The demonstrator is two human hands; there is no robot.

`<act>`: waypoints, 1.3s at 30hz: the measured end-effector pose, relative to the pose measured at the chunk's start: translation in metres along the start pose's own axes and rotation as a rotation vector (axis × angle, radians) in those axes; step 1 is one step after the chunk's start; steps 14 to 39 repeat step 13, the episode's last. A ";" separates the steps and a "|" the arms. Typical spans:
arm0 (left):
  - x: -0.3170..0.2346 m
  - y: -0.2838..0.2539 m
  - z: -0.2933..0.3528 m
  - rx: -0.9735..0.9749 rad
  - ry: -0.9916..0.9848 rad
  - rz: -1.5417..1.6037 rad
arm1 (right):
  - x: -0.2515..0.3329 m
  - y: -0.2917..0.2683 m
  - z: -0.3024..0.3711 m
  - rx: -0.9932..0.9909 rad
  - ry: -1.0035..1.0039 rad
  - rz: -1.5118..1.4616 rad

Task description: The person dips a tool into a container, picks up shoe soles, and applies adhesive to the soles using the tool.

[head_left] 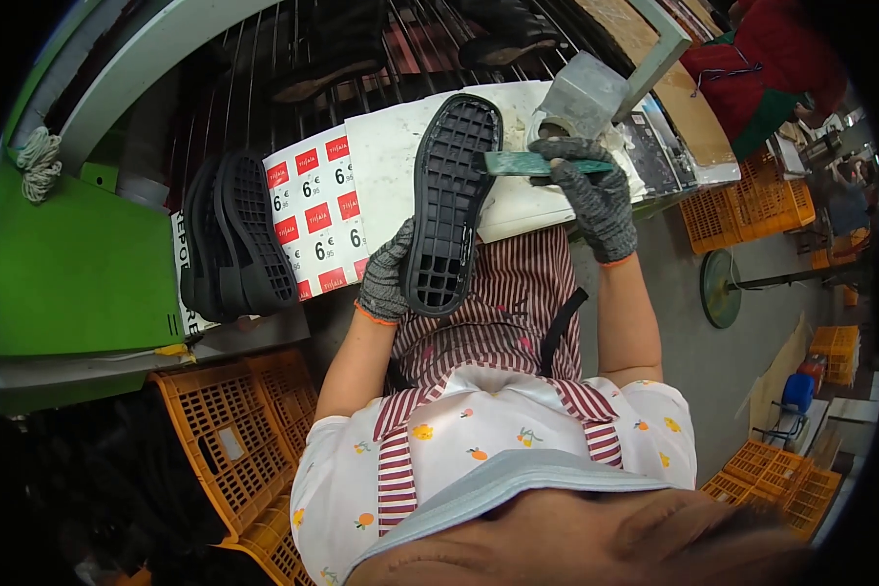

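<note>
My left hand [386, 273], in a grey knit glove with an orange cuff, is closed on the lower left edge of a black shoe sole [451, 210]. The sole stands tilted up, its gridded side with square hollows facing me. In my gloved right hand [596, 205] is a flat green brush [545, 164], pinched between thumb and fingers. The brush's left end meets the sole's right rim; whether it touches cannot be told. Just beyond that hand, a cloudy plastic container [584, 95] lies tipped on the bench. Several more black soles [247, 234] stand together at the left.
White board and price-printed paper [314, 210] cover the bench. Behind it runs a rack of metal rods [400, 83] with dark shoes. A green machine panel [68, 264] stands left. Orange crates [230, 430] are at lower left and right. Another person's red clothing [767, 73] shows at far right.
</note>
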State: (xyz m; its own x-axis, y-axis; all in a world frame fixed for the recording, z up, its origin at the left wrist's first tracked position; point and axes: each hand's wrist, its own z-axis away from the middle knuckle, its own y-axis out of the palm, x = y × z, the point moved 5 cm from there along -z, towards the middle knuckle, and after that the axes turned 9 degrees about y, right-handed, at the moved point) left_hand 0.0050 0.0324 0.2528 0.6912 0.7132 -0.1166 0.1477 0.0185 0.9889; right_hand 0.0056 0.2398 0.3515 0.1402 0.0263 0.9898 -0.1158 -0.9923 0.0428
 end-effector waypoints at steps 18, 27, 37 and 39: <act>0.002 -0.040 0.006 -0.153 -0.002 -0.297 | -0.012 0.016 -0.004 -0.036 -0.105 0.166; 0.002 -0.040 0.006 -0.153 -0.002 -0.297 | -0.012 0.016 -0.004 -0.036 -0.105 0.166; 0.002 -0.040 0.006 -0.153 -0.002 -0.297 | -0.012 0.016 -0.004 -0.036 -0.105 0.166; 0.002 -0.040 0.006 -0.153 -0.002 -0.297 | -0.012 0.016 -0.004 -0.036 -0.105 0.166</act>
